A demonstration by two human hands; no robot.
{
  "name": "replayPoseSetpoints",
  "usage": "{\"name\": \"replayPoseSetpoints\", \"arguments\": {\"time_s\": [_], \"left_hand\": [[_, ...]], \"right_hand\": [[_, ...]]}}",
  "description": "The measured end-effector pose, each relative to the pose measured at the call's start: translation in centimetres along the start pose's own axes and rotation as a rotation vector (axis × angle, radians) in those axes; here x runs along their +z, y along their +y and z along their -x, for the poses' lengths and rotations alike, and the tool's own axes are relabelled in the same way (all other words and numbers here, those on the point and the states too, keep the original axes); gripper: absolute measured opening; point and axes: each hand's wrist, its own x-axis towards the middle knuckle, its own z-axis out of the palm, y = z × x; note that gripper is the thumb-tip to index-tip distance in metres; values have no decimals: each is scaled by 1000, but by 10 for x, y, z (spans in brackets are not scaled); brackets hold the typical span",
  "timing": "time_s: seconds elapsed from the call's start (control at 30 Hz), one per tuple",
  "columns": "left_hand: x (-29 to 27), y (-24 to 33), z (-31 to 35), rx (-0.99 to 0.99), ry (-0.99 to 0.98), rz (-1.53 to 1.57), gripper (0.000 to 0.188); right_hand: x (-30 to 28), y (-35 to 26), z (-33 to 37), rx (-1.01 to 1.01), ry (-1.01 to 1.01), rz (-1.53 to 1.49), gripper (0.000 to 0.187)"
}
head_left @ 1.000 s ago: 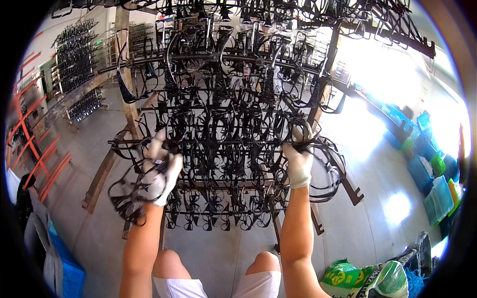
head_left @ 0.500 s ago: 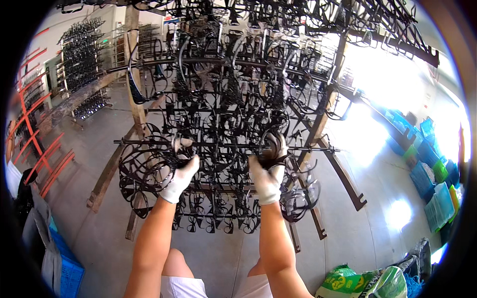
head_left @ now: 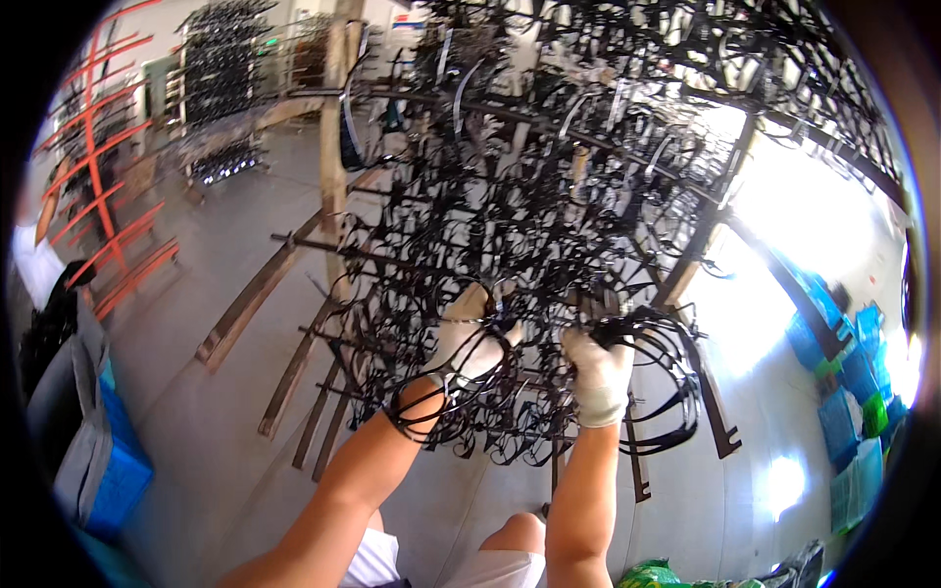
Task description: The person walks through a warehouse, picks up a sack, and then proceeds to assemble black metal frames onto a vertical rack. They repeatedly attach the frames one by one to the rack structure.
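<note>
My left hand, in a white glove, is closed around a bunch of thin black curved hoops. Some of these hoops hang down across its wrist and forearm. To the right, my gloved right hand grips another bunch of black hoops, which sags outward on its right side. Both hands are in front of a rack thickly hung with similar glossy black parts. Its dark crossbar runs behind my hands, its left end bare. Fingertips are partly hidden among the black parts.
Wooden posts and slanted notched legs stick out around the rack. An orange-red rack stands at left, with a blue crate below it. Blue bins line the right. Green bags lie at lower right.
My hands have come closer together, the left moving right with its hoops, away from the bar's left end. The whole scene has shifted rightward and tilted in view.
</note>
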Motion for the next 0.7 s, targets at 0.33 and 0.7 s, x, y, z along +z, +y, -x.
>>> {"name": "replayPoseSetpoints", "arguments": {"time_s": [0.33,0.7], "left_hand": [[-50,63,106,-269,-16,420,61],[42,132,225,-686,-1638,851,61]], "right_hand": [[14,62,121,-167,143,146,56],[-110,-24,307,881,309,126,21]]}}
